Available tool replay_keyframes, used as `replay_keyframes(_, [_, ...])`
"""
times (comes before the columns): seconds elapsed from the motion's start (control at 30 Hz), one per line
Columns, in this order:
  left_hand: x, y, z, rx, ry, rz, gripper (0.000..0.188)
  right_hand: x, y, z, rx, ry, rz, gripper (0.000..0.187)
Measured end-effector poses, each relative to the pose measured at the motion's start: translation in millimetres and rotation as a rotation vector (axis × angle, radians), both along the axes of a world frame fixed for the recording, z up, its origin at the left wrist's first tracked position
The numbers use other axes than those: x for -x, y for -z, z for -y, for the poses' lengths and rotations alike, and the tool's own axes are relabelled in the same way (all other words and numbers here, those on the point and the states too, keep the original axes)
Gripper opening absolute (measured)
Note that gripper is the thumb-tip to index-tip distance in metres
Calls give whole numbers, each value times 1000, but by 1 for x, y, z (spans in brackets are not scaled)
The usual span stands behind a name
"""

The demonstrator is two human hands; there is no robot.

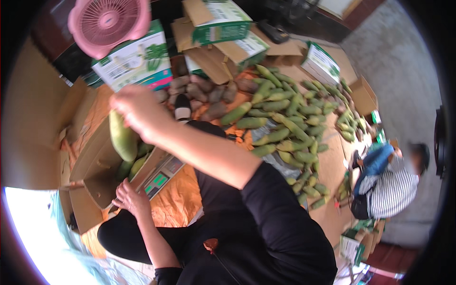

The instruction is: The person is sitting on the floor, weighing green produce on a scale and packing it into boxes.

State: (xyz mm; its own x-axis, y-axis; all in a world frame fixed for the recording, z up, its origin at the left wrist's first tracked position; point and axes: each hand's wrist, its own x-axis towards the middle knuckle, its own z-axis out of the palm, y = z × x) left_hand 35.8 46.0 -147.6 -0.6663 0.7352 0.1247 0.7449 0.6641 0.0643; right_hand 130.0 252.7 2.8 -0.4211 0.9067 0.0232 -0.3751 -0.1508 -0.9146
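My right hand (137, 111) is raised at the upper left, its fingers closed round one end of a long green radish (122, 137). The radish hangs nearly upright over an open cardboard box (90, 154). Several green radishes (137, 166) lie inside that box, partly hidden by its wall. Lower down, my left hand (134, 198) grips the near edge of the box, fingers bent at the rim. Beside the box, close to my left hand, is a scale with a lit green display (159, 180).
A large heap of green radishes (289, 118) spreads over the floor on the right. Brownish roots (216, 95) lie near my shoe. A pink fan (110, 21) stands on a printed carton (137, 61); more cartons (223, 26) are behind. A person in a striped top (392, 190) sits at the right.
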Motion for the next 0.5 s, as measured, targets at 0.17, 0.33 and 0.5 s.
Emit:
replay_keyframes(0.17, [2,11,4,18,29,18,63,44,48,37,-517,240,298,23])
replay_keyframes(0.33, [1,15,-2,84,-15,-3,57,10,45,66,-858,-357,811,28])
replay_keyframes(0.5, [4,12,6,99,17,-44,56,-63,22,55,-689,-210,490,23])
